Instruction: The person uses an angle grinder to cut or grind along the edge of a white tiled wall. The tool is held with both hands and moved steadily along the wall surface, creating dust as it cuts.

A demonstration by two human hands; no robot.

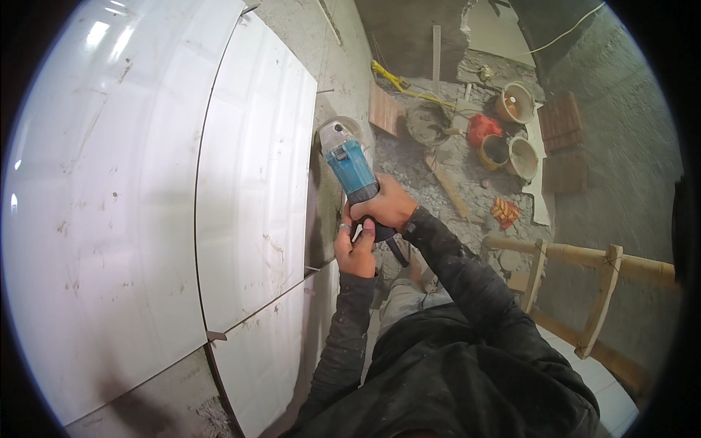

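A blue angle grinder (350, 169) is held out in front of me, its head and disc (347, 124) up against the grey wall beside the edge of a large white tile (252, 168). My right hand (391, 204) wraps round the lower part of its blue body. Just below, my left hand (355, 248) is closed on the black rear end of the grinder, thumb uppermost. The disc's edge is hard to make out, so I cannot tell whether it touches the tile.
More white tiles (109, 182) cover the wall at left, with a small brown spacer (216, 336) at a joint. Rubble lies on the floor with buckets (515, 102), a red bag (483, 130), a yellow cable (394, 79) and a wooden plank (449, 188). A bamboo ladder (577, 252) stands at right.
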